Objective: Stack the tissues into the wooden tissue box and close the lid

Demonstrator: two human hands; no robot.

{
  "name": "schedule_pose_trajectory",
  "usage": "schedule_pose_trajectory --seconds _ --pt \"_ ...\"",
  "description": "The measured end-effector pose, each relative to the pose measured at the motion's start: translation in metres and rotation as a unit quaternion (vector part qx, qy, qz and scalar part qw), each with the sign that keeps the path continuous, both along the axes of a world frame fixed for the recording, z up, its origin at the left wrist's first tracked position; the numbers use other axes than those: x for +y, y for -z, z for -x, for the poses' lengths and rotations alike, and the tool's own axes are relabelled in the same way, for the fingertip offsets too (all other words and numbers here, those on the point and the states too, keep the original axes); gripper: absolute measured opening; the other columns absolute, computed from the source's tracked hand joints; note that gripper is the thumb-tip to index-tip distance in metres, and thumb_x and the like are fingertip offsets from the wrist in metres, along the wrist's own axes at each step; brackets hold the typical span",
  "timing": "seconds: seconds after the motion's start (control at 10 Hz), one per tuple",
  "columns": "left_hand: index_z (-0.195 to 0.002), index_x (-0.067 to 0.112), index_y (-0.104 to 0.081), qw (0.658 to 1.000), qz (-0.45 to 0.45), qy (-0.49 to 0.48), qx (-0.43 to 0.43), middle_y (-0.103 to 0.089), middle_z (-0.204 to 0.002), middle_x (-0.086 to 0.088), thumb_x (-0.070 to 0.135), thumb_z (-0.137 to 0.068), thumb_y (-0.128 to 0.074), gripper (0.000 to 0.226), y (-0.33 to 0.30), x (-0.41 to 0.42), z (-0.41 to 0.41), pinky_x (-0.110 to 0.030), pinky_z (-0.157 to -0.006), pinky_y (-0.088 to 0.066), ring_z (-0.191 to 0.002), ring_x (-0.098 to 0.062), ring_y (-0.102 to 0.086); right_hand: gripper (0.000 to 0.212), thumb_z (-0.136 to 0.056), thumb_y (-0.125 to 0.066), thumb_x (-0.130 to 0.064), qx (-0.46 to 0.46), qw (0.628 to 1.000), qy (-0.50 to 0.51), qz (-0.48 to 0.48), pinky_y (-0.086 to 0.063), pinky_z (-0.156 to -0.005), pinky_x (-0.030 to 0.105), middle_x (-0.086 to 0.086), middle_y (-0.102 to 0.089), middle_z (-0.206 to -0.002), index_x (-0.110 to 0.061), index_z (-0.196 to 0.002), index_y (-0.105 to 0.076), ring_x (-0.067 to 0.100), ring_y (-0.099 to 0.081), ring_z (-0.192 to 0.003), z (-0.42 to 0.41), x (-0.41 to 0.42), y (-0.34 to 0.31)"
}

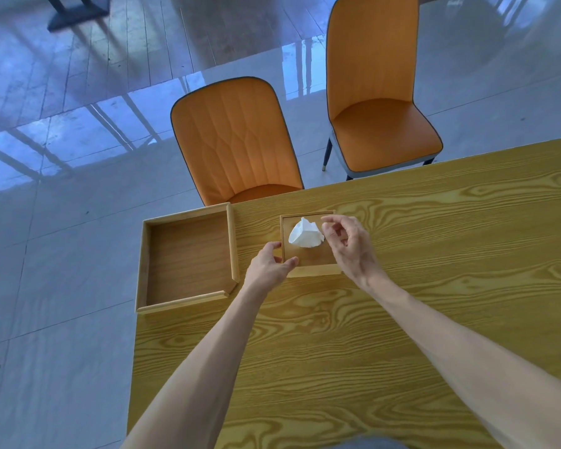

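Observation:
The small wooden tissue box (308, 264) stands on the table with its lid on. A crumpled white tissue (305, 236) sticks up from the middle of the lid. My left hand (269, 265) grips the box's near-left corner, thumb on the left side and fingertips on the lid. Over the right side of the box hovers my right hand (348, 244). Its thumb and forefinger are slightly apart, right beside the tissue's right edge. I cannot tell whether they touch the tissue.
A larger open wooden tray (188, 257) with nothing in it lies at the table's left corner, just left of my left hand. The yellow wood-grain table (402, 303) ends close behind the box. Two orange chairs (234, 140) (379, 124) stand beyond on the glossy floor.

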State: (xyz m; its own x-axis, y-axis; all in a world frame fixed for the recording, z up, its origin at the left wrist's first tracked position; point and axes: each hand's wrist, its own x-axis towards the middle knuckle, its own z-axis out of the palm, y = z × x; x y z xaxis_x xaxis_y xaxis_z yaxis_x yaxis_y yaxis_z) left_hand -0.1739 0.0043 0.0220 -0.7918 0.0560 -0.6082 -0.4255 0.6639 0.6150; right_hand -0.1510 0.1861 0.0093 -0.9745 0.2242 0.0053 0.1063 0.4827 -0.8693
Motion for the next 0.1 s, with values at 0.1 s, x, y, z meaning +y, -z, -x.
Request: schedule_pose_trajectory --seconds 0.1 --pt "-0.142 0.026 -0.046 0.99 0.104 0.096 0.0 -0.065 -0.126 -0.002 0.046 -0.092 -0.059 0.055 -0.0122 -0.0045 0.0073 -0.039 -0.098 -0.049 -0.113 -0.023 -0.061 0.028 -0.099 -0.051 -0.034 -0.033 0.994 -0.018 -0.1 -0.051 -0.068 0.018 0.003 -0.068 -0.101 -0.016 -0.108 -0.07 0.012 -0.063 -0.086 0.0067 0.0121 -0.0057"
